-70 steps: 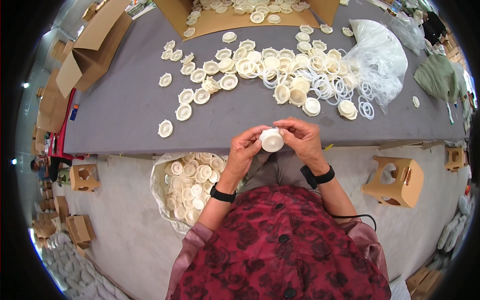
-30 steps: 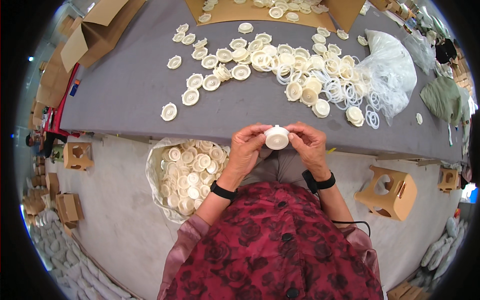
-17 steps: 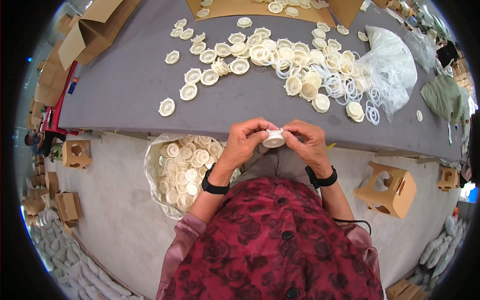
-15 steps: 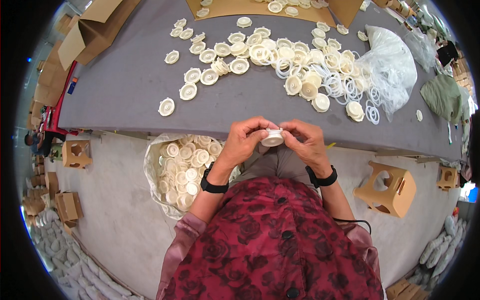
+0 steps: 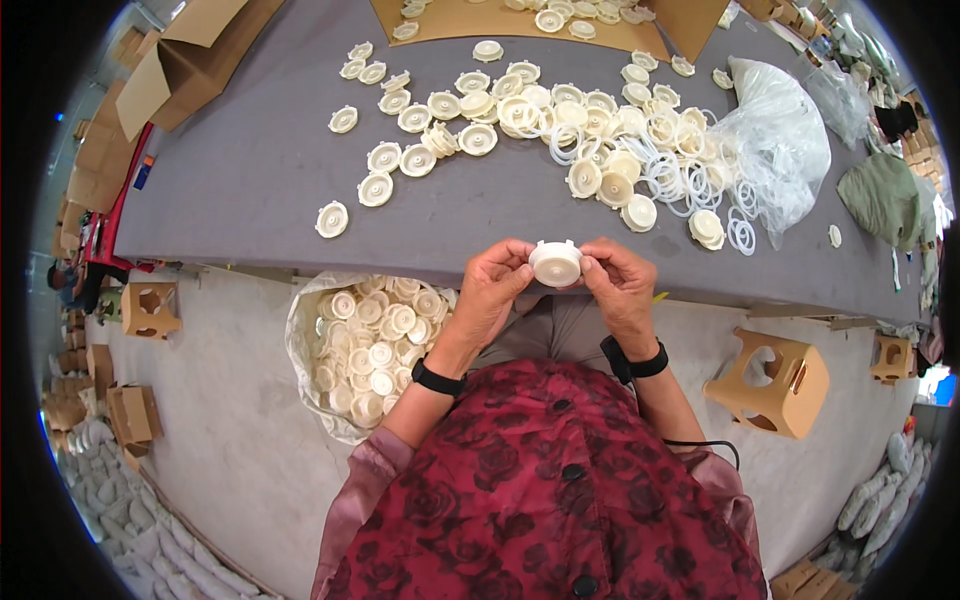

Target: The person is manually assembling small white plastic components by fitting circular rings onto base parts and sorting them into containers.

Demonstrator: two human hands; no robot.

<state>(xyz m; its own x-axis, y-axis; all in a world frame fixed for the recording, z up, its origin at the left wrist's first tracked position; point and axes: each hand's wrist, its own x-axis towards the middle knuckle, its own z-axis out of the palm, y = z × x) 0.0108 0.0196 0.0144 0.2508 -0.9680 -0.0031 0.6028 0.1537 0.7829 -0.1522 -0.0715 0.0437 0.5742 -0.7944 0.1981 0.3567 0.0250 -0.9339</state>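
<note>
Between both hands, just above the table's near edge, is a round cream plastic cap (image 5: 556, 264) with small lugs on its rim. My left hand (image 5: 492, 290) pinches its left side with thumb and forefinger. On the opposite side, the thumb and fingers of my right hand (image 5: 622, 284) grip it. Many similar loose caps (image 5: 477, 139) lie on the table beyond my hands. Translucent sealing rings (image 5: 664, 177) are heaped among caps at the right, some spilling near a clear plastic bag (image 5: 775, 140).
A white sack (image 5: 312, 385) full of caps stands on the floor by my left forearm. An open cardboard box (image 5: 600, 45) holding caps sits at the table's far side. Tan stools (image 5: 770, 385) stand at either side, and another carton (image 5: 195, 60) is far left.
Both hands have shifted slightly up and to the right with the cap. It has been tilted so more of its round face shows, and the fingers have moved to its sides.
</note>
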